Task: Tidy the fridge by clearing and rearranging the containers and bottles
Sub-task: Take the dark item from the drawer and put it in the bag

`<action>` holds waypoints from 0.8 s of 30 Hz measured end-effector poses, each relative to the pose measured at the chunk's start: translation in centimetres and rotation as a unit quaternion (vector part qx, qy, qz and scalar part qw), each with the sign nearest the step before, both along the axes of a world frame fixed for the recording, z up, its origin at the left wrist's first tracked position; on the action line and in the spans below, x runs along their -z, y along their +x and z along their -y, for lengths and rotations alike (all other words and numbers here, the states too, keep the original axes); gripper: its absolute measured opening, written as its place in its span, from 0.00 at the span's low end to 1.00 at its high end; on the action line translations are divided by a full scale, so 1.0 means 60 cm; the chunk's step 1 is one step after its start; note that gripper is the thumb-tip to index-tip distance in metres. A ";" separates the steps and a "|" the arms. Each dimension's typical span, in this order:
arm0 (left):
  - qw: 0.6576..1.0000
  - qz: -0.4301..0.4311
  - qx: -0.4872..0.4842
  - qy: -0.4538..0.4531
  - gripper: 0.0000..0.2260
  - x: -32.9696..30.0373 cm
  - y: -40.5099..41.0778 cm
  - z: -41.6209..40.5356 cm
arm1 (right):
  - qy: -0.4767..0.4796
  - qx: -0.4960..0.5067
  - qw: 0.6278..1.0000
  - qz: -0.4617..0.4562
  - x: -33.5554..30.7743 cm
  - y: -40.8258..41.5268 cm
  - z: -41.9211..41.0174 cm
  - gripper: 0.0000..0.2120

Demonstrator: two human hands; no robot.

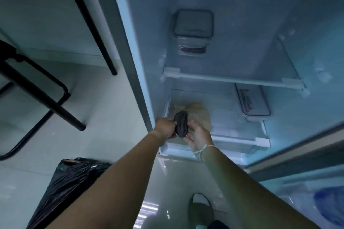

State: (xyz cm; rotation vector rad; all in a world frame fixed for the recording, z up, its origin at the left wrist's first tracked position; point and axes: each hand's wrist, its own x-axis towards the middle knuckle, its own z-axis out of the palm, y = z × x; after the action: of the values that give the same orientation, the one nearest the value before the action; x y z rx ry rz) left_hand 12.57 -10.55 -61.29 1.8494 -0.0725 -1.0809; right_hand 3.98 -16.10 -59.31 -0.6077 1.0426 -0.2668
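The fridge stands open in front of me. Low at the front of the bottom drawer [260, 141], my left hand [165, 128] grips a small dark bundled bag [181, 123]. My right hand [199, 136] cups the same bundle from the right, fingers partly spread, over a clear bag with pale contents [202, 115] lying in the drawer. A square lidded container [192, 31] sits on the middle glass shelf [232, 80]. A flat rectangular container [252, 103] rests at the drawer's right side.
A black rubbish bag [68, 188] stands on the tiled floor at lower left. Black chair or table legs [46, 102] are to the left. The fridge door [297, 158] is open at right, with a blue item [329, 204] in its rack. My foot [201, 208] is below.
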 end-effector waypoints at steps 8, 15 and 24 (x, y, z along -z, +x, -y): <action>0.999 0.021 0.021 0.033 0.06 -0.107 -0.063 -0.157 | -0.045 -0.082 0.995 -0.026 -0.082 -0.078 -0.133 0.15; 0.999 -0.001 -0.045 0.028 0.13 -0.147 -0.079 -0.337 | -0.080 -0.175 0.981 -0.022 -0.104 -0.070 -0.278 0.18; 0.983 -0.004 -0.174 0.053 0.15 -0.139 -0.058 -0.541 | -0.091 -0.361 0.927 -0.055 -0.105 -0.013 -0.472 0.16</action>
State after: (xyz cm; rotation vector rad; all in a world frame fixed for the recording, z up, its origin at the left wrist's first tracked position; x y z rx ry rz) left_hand 9.07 21.91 -52.97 1.8657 0.3092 -0.8597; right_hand 3.18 12.20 -53.01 -1.1397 0.8391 0.3274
